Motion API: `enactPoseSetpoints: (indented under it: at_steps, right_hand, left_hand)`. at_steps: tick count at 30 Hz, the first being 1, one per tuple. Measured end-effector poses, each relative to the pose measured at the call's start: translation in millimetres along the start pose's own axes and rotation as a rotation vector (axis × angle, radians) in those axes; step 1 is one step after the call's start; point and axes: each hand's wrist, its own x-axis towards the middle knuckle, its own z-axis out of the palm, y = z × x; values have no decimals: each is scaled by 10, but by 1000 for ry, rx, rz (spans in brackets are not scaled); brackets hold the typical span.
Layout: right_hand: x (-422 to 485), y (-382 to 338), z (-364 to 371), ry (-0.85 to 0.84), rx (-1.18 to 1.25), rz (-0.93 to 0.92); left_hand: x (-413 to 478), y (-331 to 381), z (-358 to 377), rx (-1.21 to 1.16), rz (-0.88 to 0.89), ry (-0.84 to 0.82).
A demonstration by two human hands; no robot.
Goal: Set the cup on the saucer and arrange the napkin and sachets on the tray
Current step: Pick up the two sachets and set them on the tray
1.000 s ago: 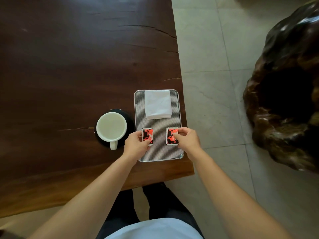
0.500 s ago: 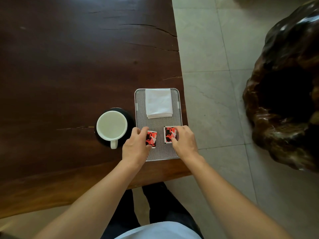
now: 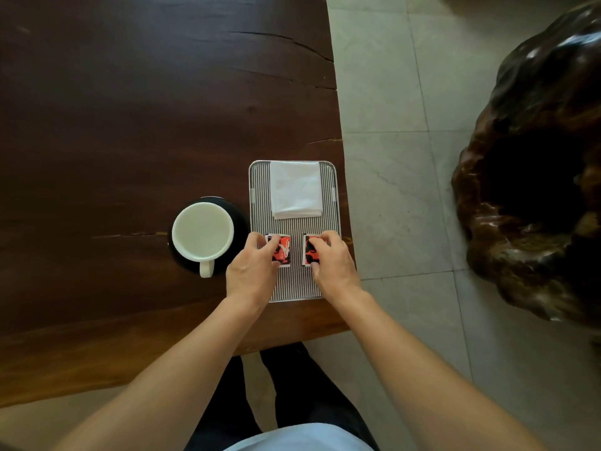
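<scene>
From the head camera, both hands are working the near half of the ribbed, silver-rimmed rectangular tray (image 3: 294,289), which is sitting at the right edge of the dark, cracked wooden surface (image 3: 130,109), close to its near right corner. The left hand (image 3: 252,271) is pinching the left red-and-black sachet (image 3: 283,250) between thumb and fingers, a closed grip on its left side. The right hand (image 3: 331,263) is doing the same to the right red-and-black sachet (image 3: 309,250), fingers curled over its right side, thumb at its near edge. The two sachets are lying flat, side by side, a strip of bare tray between them.

The folded white napkin (image 3: 295,189) is lying at the tray's far end, apart from the sachets. The white cup (image 3: 202,232) with pale liquid is sitting on the black round saucer (image 3: 239,219) just left of the tray, handle pointing toward the near edge.

So the cup and napkin look settled, and the sachet arranging is the step in hand, probably near its end. The next move, I'd judge, is squaring the pair level with each other, then letting go without dragging them.

Round about: pale stone floor tiles (image 3: 383,92) are running right of the surface, with a big dark gnarled wooden mass (image 3: 536,174) beyond.
</scene>
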Motion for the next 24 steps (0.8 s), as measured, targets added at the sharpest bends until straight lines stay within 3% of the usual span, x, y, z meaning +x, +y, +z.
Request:
enactPoseSetpoints:
  at_steps: [24]
  right_hand:
    - [30,82,-63,-40,-9,-96]
  left_hand:
    - [-36,18,72,-15,-25,32]
